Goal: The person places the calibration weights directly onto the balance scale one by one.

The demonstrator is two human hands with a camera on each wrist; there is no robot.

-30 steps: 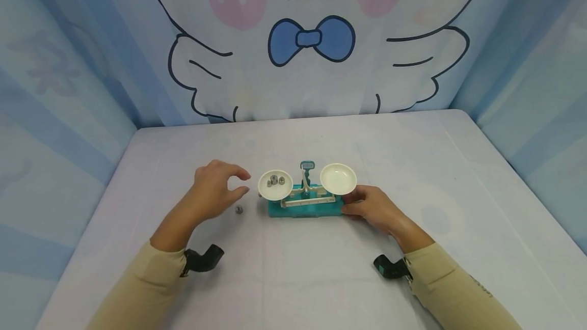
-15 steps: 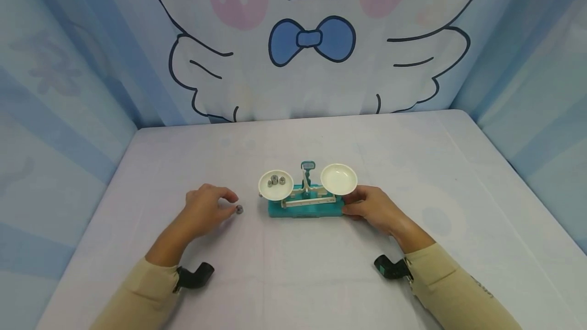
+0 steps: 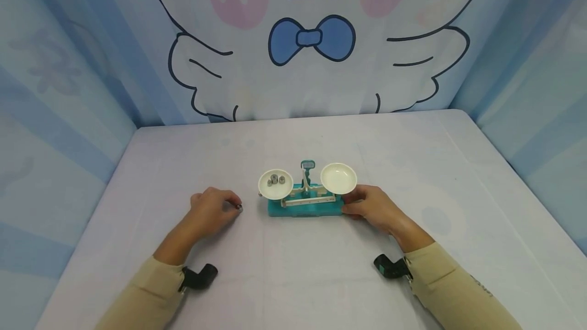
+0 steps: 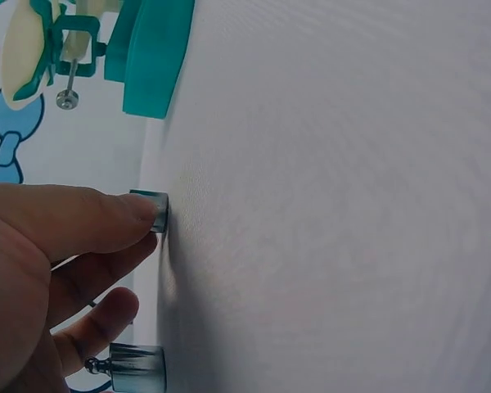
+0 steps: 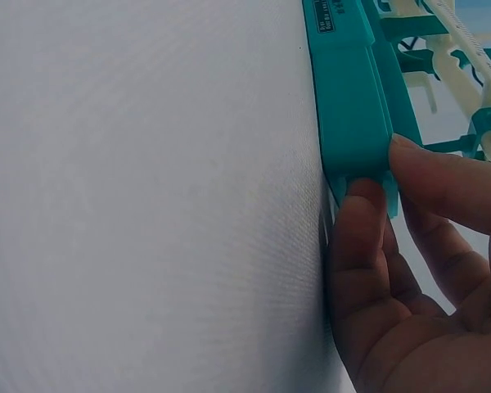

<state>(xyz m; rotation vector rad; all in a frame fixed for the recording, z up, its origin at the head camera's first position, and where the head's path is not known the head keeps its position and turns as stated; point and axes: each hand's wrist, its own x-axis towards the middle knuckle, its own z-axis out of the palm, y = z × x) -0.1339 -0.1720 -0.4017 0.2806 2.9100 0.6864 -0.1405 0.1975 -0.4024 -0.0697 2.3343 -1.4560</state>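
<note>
A small balance scale [image 3: 306, 209] with a teal base stands mid-table. Its left cream pan [image 3: 270, 193] bears several small metal weights [image 3: 274, 179]; nothing lies in the right pan [image 3: 339, 179]. To the left of the scale, my left hand [image 3: 212, 212] pinches a metal weight [image 4: 161, 213] between thumb and fingers, down at the tabletop. Another weight with a knob [image 4: 137, 368] stands near its lower fingers in the left wrist view; the hand hides it from the head camera. My right hand [image 3: 370, 209] grips the right end of the base, thumb on the upper edge.
A white cloth covers the table [image 3: 293, 269]. Behind it hangs a printed curtain [image 3: 312, 85], with blue patterned curtains at both sides. Dark wrist cameras [image 3: 200, 276] stick out from the sleeves.
My left hand has come down and back from beside the left pan to the weight on the table, and its fingers have closed on it. The right hand stays on the base.
</note>
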